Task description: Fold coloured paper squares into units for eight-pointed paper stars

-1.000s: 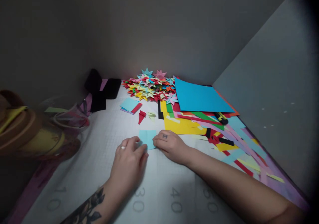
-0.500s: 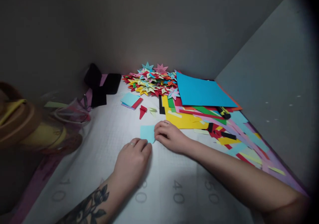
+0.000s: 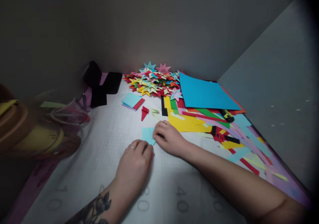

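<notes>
A small light blue sheet of paper (image 3: 148, 135) lies on the white gridded mat (image 3: 109, 127) between my hands. My left hand (image 3: 136, 159), with a ring on it, has its fingers curled at the paper's near edge. On the paper's right side, my right hand (image 3: 168, 137) grips it with thumb and fingers pinched together. The fingertips of both hands are partly hidden. Just beyond the paper are a folded red paper piece (image 3: 144, 113) and a folded pale green piece (image 3: 155, 112).
Folded paper stars (image 3: 149, 79) are heaped at the back wall. A stack of cut squares (image 3: 132, 100) sits left of them. To the right are a large blue sheet (image 3: 206, 93), a cutter (image 3: 228, 116) and coloured scraps (image 3: 239, 147). A cup (image 3: 42, 134) stands left.
My right hand has shifted slightly left across the paper, covering more of it. The whole view has turned slightly, so the table's contents sit a little differently.
</notes>
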Available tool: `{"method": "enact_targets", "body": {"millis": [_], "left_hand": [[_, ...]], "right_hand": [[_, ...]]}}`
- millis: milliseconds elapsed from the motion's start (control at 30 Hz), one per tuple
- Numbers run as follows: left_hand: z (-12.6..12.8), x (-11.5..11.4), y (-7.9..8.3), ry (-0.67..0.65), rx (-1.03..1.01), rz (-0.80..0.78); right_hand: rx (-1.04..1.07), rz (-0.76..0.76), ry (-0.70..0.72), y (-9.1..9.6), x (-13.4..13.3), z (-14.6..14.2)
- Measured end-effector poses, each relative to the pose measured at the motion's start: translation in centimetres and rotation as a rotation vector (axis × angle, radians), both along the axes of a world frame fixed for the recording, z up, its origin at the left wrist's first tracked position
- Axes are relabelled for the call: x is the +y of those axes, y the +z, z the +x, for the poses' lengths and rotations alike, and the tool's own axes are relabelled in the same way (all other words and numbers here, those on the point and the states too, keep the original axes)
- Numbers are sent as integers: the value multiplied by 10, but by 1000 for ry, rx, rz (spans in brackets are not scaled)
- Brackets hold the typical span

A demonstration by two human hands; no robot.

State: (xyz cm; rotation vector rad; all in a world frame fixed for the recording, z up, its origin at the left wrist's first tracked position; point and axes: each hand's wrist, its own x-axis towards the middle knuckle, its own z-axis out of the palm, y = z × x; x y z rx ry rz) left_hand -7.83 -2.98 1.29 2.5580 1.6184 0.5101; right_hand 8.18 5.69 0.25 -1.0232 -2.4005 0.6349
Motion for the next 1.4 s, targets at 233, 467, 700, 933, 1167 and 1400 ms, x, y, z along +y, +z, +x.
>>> {"method": "enact_targets", "body": {"millis": [233,467,700,933,1167,1400], "left_hand": [[-4,0,1,-38,24,-39],[-3,2,6,-40,173,-174],[-1,2,8,-38,208,-205],[1,0,12,-35,265,-204],[8,-2,17,-2,340,-219],[8,-5,18,-4,346,-223]], "right_hand": [[-33,6,23,0,2,0],[-50,15,0,-1,2,-2],[-95,15,-22,0,1,-4],[-135,25,-32,0,1,-6],[-100,-11,-70,3,-9,-3],[-105,123,-285,5,-9,7]]}}
